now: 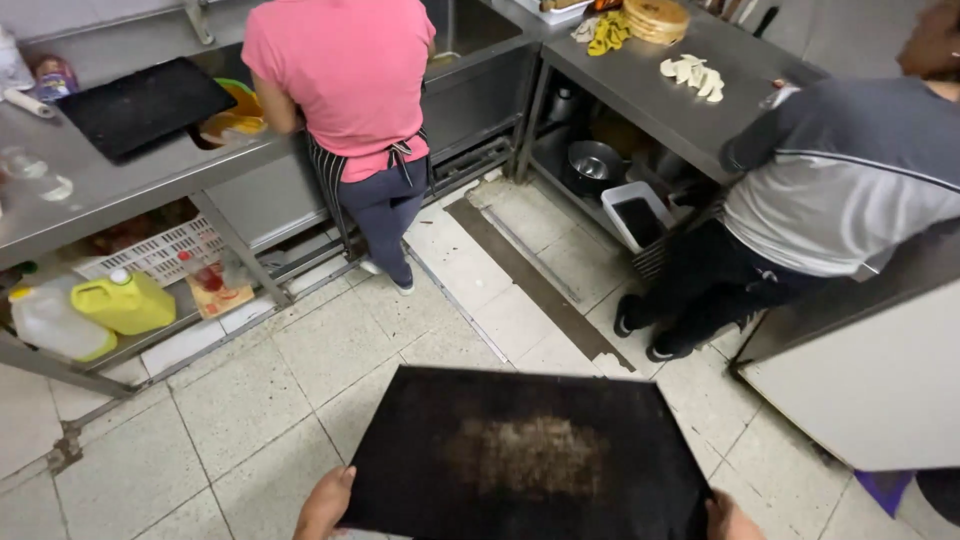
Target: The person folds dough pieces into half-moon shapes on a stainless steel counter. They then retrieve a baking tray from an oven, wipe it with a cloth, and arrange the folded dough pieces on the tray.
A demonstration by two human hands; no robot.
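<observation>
Hands grip a flat black tray (525,460) at the bottom of the frame: left hand (325,505) closed on its near left corner, right hand (730,520) on its right. Tray is empty, rectangular, worn brown mid-surface. Yellow jug (125,300) sits lower left on a steel shelf (190,335).

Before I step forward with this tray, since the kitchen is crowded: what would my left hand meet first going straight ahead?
Probably the person in pink at the sink. Ahead of the left hand, gripping the black tray, only bare floor shows until their legs, though depth is hard to judge.
</observation>
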